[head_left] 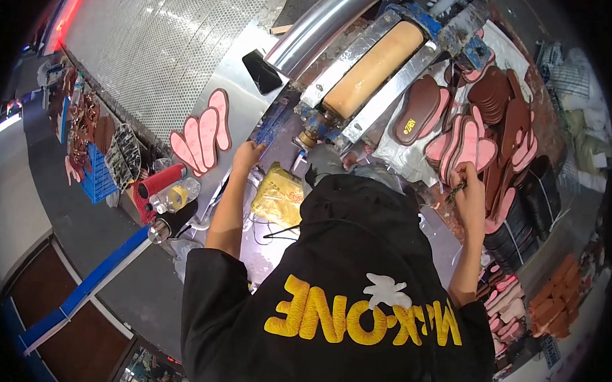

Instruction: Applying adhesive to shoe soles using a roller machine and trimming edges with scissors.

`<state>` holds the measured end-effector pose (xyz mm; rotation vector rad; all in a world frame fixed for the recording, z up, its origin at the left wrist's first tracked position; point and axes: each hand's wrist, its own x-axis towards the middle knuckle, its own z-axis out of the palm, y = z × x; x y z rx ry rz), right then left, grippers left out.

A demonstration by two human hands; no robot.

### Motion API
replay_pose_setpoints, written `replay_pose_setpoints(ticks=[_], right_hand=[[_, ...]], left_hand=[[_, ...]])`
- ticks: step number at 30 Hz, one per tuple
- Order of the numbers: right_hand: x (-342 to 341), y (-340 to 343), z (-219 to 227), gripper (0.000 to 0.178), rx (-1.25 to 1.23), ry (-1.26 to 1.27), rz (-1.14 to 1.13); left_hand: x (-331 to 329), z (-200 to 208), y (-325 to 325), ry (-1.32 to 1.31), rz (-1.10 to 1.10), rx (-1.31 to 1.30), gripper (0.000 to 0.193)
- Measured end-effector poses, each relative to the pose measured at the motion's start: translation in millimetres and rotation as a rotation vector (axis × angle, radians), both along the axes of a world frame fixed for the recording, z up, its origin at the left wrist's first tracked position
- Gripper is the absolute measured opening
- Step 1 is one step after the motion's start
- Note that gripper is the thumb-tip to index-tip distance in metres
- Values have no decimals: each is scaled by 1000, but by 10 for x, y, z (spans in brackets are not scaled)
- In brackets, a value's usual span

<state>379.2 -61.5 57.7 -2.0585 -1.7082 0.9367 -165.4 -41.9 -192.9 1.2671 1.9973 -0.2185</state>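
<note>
My right hand (pixel 467 182) is at the lower edge of a bunch of pink-faced, brown-edged insoles (pixel 466 151), its fingers closed on one of them. A small dark patterned thing (pixel 457 190) shows beside its fingers. To the left, my left hand (pixel 249 152) is closed at the edge of the metal table, by the blue frame of a roller machine; whatever it grips is hidden. Several pink insoles (pixel 205 135) lie fanned on the metal sheet beyond that hand. A brown insole (pixel 417 108) with yellow print lies on white plastic, right of the tan roller (pixel 375 69).
A perforated conveyor bed (pixel 156 44) and a steel cylinder (pixel 318 33) lie ahead. A black phone (pixel 263 73) rests on the metal sheet. Bottles (pixel 176 194) and a blue crate (pixel 99 174) stand left. A yellow package (pixel 277 195) is near my body; brown insole stacks (pixel 514 124) fill the right.
</note>
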Motion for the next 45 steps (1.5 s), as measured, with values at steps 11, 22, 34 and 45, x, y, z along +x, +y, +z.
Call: replay_pose_setpoints(ticks=[11, 22, 34, 45], right_hand=[[-454, 701, 619, 22, 684, 900, -647], [-1257, 1725, 685, 44, 806, 1219, -409], [-1428, 1963, 717, 35, 992, 944, -58], [-1412, 2553, 373, 32, 1189, 824, 30]], left_hand=[[315, 640, 98, -683, 368, 193, 13], [1524, 1696, 515, -1005, 556, 559, 19], [1808, 1731, 524, -959, 668, 679, 22], [1857, 1661, 538, -945, 646, 811, 39]])
